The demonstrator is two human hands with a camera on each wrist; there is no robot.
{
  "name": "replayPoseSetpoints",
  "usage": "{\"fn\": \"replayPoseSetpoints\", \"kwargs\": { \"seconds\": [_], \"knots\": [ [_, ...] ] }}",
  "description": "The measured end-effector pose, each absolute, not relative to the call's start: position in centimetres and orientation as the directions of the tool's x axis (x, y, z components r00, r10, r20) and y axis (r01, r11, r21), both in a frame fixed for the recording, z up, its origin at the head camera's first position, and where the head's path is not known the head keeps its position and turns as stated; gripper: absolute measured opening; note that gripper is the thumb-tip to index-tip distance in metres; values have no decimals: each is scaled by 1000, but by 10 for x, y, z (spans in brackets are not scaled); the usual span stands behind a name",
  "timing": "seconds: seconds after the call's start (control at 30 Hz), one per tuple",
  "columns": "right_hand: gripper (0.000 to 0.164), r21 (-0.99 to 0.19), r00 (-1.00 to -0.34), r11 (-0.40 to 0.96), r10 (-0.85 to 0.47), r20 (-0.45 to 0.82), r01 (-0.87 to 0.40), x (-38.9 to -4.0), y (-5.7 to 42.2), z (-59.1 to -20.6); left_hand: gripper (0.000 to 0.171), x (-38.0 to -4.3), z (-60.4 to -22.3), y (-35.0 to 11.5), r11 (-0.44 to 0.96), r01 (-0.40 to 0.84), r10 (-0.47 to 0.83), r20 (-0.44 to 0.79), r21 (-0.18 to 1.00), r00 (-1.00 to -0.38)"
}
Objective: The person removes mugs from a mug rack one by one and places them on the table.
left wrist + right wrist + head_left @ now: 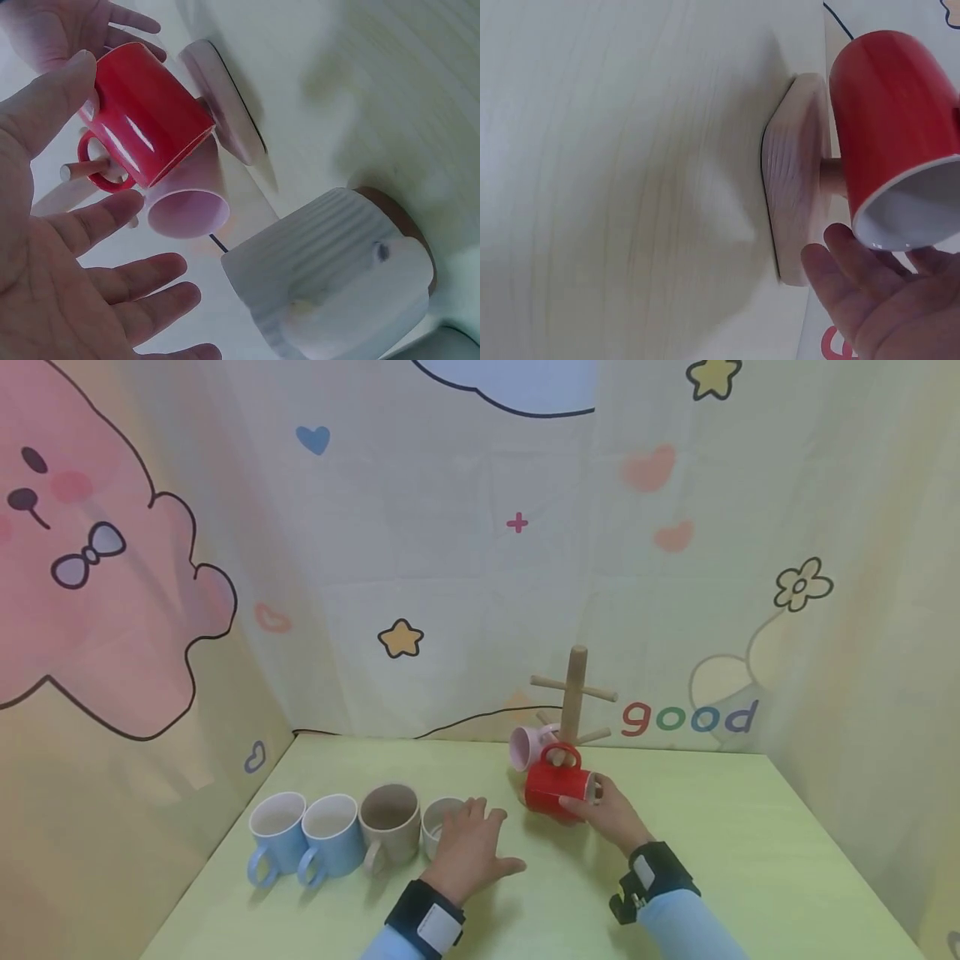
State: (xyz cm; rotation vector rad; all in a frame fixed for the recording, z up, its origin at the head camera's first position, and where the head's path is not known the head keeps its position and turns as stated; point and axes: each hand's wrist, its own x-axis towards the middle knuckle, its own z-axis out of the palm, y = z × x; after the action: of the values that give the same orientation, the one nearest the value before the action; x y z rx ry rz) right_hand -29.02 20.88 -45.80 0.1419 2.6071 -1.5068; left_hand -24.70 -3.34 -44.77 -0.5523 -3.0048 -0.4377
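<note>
A red mug lies sideways at a wooden mug stand, its handle around a lower peg in the left wrist view. My right hand pinches it at the rim, thumb along the outside; its other fingers extend beside the white-lined opening. My left hand, fingers spread, holds nothing and hovers in front of a small whitish ribbed mug, partly covering it in the head view. Behind the red mug, a pink mug hangs on the stand's left side.
Two light blue mugs and a grey-brown mug stand upright in a row at the left, handles toward me. The stand's wooden base rests near the back edge of the pale table. A printed curtain hangs behind.
</note>
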Motion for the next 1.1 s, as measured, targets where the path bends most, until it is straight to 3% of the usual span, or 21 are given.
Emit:
{"fn": "replayPoseSetpoints", "kwargs": {
  "seconds": [0.23, 0.53, 1.1],
  "knots": [
    [103, -888, -987, 431, 74, -142, 160, -282, 204, -452, 69, -245, -448, -32, 892, 372, 348, 134, 258, -928],
    [98, -913, -992, 390, 78, -101, 123, -272, 199, -448, 70, -244, -441, -31, 896, 348, 338, 85, 277, -937],
    [94, -884, -997, 461, 54, -53, 72, -249, 193, -448, 67, -240, -436, -36, 884, 341, 323, 108, 320, -940]
  ]
}}
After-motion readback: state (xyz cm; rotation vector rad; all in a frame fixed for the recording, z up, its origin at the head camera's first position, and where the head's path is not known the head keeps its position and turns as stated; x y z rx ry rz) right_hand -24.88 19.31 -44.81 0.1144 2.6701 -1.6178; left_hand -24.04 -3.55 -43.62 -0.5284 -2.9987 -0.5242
